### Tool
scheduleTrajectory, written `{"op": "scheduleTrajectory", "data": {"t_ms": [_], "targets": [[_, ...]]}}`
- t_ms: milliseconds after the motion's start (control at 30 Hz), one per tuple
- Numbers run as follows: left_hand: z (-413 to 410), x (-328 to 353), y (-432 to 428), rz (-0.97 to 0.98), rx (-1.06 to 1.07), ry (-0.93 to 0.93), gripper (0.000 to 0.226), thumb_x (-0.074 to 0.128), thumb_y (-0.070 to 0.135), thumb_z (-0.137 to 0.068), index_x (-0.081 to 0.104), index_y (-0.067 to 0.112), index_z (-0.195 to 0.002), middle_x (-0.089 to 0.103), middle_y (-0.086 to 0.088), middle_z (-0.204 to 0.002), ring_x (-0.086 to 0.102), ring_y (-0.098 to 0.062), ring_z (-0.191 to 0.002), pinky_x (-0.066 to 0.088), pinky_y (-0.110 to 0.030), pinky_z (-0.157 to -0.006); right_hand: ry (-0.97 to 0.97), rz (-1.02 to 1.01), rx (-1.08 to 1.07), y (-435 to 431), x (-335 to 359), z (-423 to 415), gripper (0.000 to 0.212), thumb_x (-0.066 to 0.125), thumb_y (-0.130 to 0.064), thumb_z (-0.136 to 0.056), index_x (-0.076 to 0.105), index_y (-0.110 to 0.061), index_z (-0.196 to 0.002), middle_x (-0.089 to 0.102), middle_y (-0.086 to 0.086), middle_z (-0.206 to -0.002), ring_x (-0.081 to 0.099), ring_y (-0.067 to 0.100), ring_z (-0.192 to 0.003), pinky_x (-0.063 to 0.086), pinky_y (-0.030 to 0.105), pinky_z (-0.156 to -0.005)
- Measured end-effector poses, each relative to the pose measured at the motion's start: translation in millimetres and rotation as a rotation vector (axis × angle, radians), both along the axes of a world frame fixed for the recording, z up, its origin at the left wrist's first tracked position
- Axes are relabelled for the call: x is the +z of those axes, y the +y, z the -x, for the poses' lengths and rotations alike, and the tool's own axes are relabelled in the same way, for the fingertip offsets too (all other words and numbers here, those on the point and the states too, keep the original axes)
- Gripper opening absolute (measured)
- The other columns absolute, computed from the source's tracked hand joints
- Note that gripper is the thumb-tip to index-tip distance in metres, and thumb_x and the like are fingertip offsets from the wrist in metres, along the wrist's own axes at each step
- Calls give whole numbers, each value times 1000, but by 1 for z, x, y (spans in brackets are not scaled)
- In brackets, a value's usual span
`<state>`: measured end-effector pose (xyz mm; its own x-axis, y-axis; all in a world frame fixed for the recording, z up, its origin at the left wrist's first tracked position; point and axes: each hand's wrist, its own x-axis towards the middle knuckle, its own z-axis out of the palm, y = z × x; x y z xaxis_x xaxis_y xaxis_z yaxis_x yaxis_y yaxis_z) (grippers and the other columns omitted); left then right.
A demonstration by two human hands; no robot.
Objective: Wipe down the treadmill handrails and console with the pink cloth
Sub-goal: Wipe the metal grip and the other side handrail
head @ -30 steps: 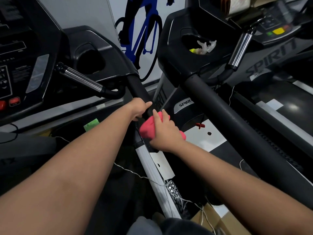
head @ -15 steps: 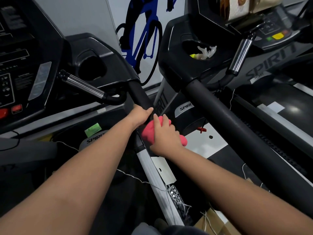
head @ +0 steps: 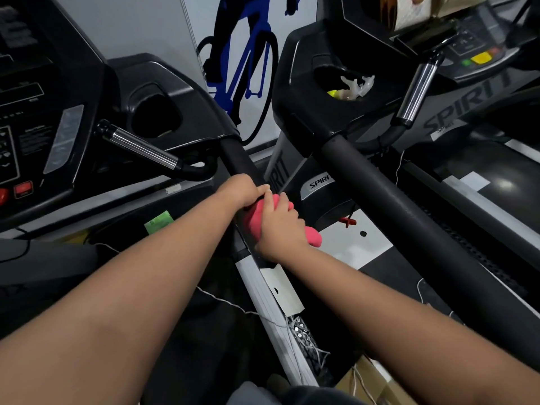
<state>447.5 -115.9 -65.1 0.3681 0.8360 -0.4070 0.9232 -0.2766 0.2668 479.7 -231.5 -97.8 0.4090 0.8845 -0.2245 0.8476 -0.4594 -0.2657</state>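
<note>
The right hand (head: 280,229), fingers (head: 287,207) curled round the cloth (head: 312,237) on the handrail (head: 236,154), has slid up to touch the left hand (head: 242,192), whose fingers (head: 261,189) grip it just above: this stretch seems nearly wiped.

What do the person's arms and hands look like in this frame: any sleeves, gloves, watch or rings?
The left forearm and right forearm are bare to the frame edge, with no sleeves in view. The left hand and right hand wear no gloves. No watch, band or ring shows on the visible sides.
</note>
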Motion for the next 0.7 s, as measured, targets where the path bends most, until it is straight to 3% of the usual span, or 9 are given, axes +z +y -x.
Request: {"op": "scheduleTrajectory", "data": {"t_ms": [67,133,267,300,367,467,567,633,700], "targets": [[1,3,0,62,8,-11,57,46,52,-95,59,-3,-90,69,-15,-86,64,-28,-77,48,-31,-76,219,-21,63,-16,3,-17,117,77,-27,-68,-6,-23,-150,-2,12,-156,32,36,-131,38,43,-101],[1,4,-2,105,21,-26,60,46,52,-95,57,-5,-110,71,-19,-99,66,-31,-90,50,-32,-81,522,-26,22,-25,9,-37,114,77,-26,-67,0,-23,-151,18,8,-152,41,24,-124,42,32,-95],[3,5,1,165,51,-50,66,48,55,-93,52,-5,-121,70,-20,-101,66,-32,-92,52,-37,-90,928,31,-55,-12,8,-58,64,77,-25,-66,52,-15,-124,64,9,-105,61,14,-85,53,35,-85],[3,5,2,177,55,-55,67,48,55,-92,52,-5,-122,69,-21,-103,65,-33,-96,51,-40,-92,926,20,-84,-6,9,-55,57,77,-26,-64,57,-15,-116,66,8,-99,63,15,-81,54,37,-85],[1,8,1,188,49,-42,68,48,55,-92,53,-7,-120,68,-22,-107,64,-35,-101,51,-43,-93,784,-1,-186,6,7,-45,71,78,-30,-64,49,-13,-127,64,10,-110,65,21,-92,55,38,-86],[1,10,1,185,32,-3,70,46,56,-93,56,-9,-117,67,-23,-110,63,-36,-103,50,-42,-94,256,-9,-177,4,2,-11,105,75,-35,-70,9,-15,-149,32,16,-143,47,35,-121,43,44,-97],[4,9,-1,169,33,-35,66,46,55,-94,54,-6,-119,70,-18,-98,65,-31,-90,51,-37,-88,-274,-71,29,-18,-6,18,98,67,-32,-82,-1,-17,-151,11,24,-153,45,43,-119,42,50,-94],[7,10,-3,152,34,-61,61,46,53,-94,56,-4,-115,69,-13,-83,60,-23,-70,49,-32,-77,-211,-94,127,-29,-13,9,102,69,-32,-80,-4,-20,-151,1,22,-155,40,42,-121,39,49,-97],[9,6,-1,172,47,-124,57,49,50,-94,56,-4,-112,68,-14,-82,58,-21,-66,48,-31,-70,127,-97,106,-32,-5,-13,109,74,-30,-71,-1,-25,-150,2,12,-157,37,36,-126,39,43,-101]]}}
